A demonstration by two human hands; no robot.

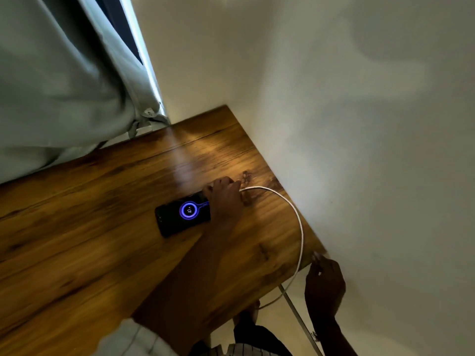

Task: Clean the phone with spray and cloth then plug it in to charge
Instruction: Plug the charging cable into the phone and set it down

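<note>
A black phone (180, 214) lies flat on the wooden table (90, 227), its screen lit with a purple charging ring and the number 41. My left hand (225, 197) rests over the phone's right end, fingers closed around the plug of the white charging cable (295, 217). The cable arcs from that hand to the right and drops over the table's near edge. My right hand (325, 283) is at the table's right corner beside the wall, fingertips touching the edge and holding nothing. No spray or cloth is in view.
A white wall (359, 124) runs along the table's right side. A pale curtain (64, 86) hangs over the far left of the table. Below the near edge, a thin table leg (298, 314) and my foot on the floor show.
</note>
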